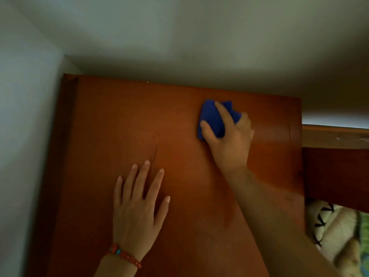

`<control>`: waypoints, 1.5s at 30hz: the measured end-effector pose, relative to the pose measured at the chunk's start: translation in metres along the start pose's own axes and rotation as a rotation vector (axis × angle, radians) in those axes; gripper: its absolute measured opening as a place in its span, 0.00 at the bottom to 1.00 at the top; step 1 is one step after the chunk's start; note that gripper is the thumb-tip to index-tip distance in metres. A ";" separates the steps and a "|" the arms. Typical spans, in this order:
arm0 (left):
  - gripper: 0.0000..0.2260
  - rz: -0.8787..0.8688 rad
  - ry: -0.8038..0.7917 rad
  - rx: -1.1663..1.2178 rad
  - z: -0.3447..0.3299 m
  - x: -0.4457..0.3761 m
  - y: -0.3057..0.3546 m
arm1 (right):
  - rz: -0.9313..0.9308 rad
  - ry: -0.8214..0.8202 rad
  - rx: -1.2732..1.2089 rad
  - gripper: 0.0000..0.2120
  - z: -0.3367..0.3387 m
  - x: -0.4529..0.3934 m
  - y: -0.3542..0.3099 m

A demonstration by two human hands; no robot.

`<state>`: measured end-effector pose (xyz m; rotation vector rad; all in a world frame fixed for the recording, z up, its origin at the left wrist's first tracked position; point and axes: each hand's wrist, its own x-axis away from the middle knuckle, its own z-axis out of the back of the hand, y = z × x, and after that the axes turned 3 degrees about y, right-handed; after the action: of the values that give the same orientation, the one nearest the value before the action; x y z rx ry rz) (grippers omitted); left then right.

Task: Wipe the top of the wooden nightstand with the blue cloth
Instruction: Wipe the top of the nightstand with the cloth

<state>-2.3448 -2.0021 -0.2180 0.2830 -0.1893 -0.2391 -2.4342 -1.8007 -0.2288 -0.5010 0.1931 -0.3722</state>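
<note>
- Head view: the wooden nightstand point(119, 120) fills the middle of the frame, seen from above, tucked into a corner between a pale wall point(26, 116) on the left and a wooden bed frame point(335, 136) on the right. Nothing stands on its reddish-brown top apart from the hands and the cloth.
- The right hand point(229, 136) reaches to the far right part of the top and bears down on the blue cloth point(211, 118). The thumb and one finger spread over the bunched fabric, with the palm behind it, so the cloth is pinned flat to the wood rather than lifted. That hold likely lets the palm push and steer the cloth across the surface.
- The cloth lies under the fingers of that hand, close to the back edge and well apart from the other hand.
- The left hand point(139, 204) lies flat on the near part of the top, fingers spread and holding nothing. It probably steadies the body while the other arm reaches. A beaded bracelet point(124, 254) sits on its wrist.
- A dark scratch point(154, 154) marks the wood just beyond the left fingertips.
- Patterned bedding point(335, 232) shows at lower right, below the bed frame.
- Judging by where the cloth is, the left and near areas still seem to need a pass.
</note>
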 end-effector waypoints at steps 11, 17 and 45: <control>0.23 -0.060 0.035 -0.018 -0.011 0.010 -0.005 | -0.074 0.056 0.010 0.26 -0.007 -0.007 -0.001; 0.24 -0.079 0.043 -0.015 -0.010 0.022 0.002 | -0.016 0.003 0.051 0.26 0.015 0.106 0.004; 0.24 -0.020 0.057 -0.072 -0.021 0.088 0.013 | 0.013 0.007 0.011 0.24 0.035 0.197 0.024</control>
<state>-2.2536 -2.0077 -0.2206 0.2195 -0.1215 -0.2565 -2.2376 -1.8436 -0.2285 -0.4870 0.2010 -0.3627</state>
